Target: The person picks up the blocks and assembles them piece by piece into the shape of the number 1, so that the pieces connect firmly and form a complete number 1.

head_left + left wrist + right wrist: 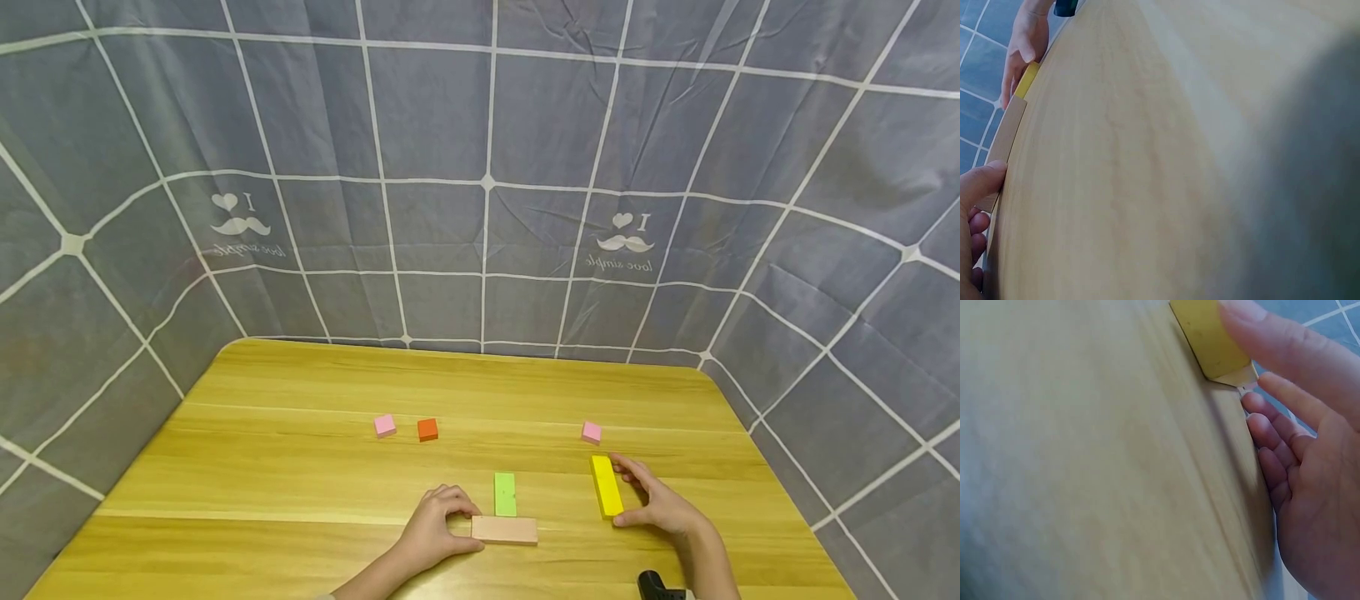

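Observation:
In the head view a pale wooden block (505,530) lies crosswise, its left end gripped by my left hand (433,527) between thumb and fingers. Just behind it lies a green block (505,494). To the right, my right hand (663,505) holds a long yellow block (607,487) by its ends, thumb at the near end and fingers at the far end. The left wrist view shows my left thumb on the wooden block (1007,134). In the right wrist view my thumb rests along the yellow block (1210,339), with the other fingers curled below.
Toward the back of the wooden table (300,483) are a pink cube (385,426) and a red cube (427,430) on the left, and another pink cube (591,432) beyond the yellow block. A grey checked curtain (435,225) surrounds the table's back and sides.

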The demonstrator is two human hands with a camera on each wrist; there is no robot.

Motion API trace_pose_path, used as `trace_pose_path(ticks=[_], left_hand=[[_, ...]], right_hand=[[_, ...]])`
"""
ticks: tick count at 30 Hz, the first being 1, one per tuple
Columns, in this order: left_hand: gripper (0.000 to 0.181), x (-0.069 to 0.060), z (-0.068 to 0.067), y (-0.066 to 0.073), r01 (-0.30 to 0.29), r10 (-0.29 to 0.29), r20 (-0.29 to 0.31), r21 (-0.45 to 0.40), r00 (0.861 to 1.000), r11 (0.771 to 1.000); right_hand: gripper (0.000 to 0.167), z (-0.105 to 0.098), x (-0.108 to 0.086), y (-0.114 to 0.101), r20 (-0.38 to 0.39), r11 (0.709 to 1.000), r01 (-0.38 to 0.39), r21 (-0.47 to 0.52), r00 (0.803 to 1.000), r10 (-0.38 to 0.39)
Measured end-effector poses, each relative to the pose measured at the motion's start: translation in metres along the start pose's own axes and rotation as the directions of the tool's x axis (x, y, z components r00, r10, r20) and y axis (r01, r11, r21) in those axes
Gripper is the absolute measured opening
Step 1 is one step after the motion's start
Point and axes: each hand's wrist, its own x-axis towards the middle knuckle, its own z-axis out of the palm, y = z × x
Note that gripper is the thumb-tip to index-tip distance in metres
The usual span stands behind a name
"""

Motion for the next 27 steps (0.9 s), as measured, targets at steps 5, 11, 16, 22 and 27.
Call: trace_pose_path(ticks=[5,11,16,22,27], left_hand=[[0.030,0.0003,0.0005,-0.0007,0.000,0.000,-0.001,0.004,1.000,1.000],[0.029,0.0003,0.0009,-0.0002,0.000,0.000,-0.004,0.005,1.000,1.000],[0.029,0.0007,0.0002,0.0005,0.001,-0.001,-0.004,-0.002,1.000,1.000],[0.029,0.0003,0.0004,0.0007,0.006,-0.006,0.000,0.001,1.000,1.000],[0.028,0.0002,0.0010,0.0002,0.002,-0.002,-0.002,-0.001,1.000,1.000]], right_hand=[[0.090,-0.0016,0.0009,-0.0005,0.016,1.000,0.026,-0.005,1.000,-0.026],[0.090,-0.0015,0.0015,-0.0018,0.010,0.999,0.018,-0.026,1.000,-0.018],[0.090,0.0007,0.0016,-0.0015,-0.012,1.000,0.020,-0.004,1.000,-0.020],[0.089,0.0031,0.0024,-0.0002,-0.039,1.000,0.009,0.013,0.999,-0.009],[0.087,0.0052,0.0021,0.0000,-0.069,1.000,0.008,-0.009,0.998,-0.008]])
